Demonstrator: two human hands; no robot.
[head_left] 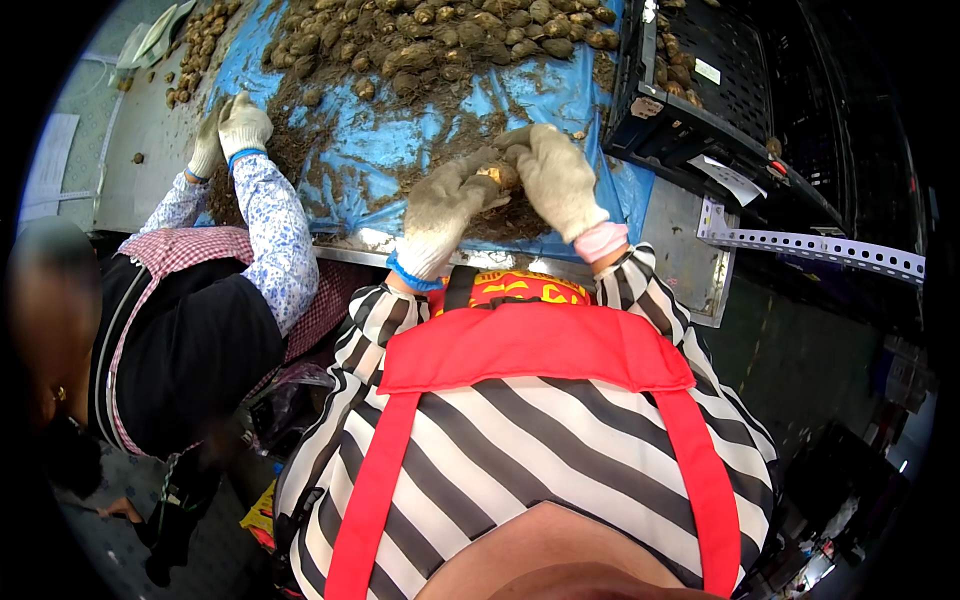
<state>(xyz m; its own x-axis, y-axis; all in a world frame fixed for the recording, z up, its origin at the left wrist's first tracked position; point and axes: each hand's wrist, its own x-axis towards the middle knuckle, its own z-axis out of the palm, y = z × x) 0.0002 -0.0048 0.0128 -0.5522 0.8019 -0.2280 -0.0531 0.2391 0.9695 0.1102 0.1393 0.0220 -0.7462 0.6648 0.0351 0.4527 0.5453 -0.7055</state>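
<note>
Left hand [447,205] and right hand [557,178], both gloved, are together at 12 o'clock, clamped on one root [508,181]; fingers hide part of it. Root pile [440,40] beyond, cut off by top edge. Black crate [690,125] at 1–2 o'clock carries a white label [707,71], print too small to read. Red cloth [540,289] at 6 o'clock from the hands: yellow lettering, partly hidden by the apron [535,345]. Co-worker's gloves [245,127] at 10 o'clock: can't tell what they hold.

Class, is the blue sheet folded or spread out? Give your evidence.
Spread out, though wrinkled: the blue sheet reaches across much of the table, and a heap of brown tubers lies on it.
</note>
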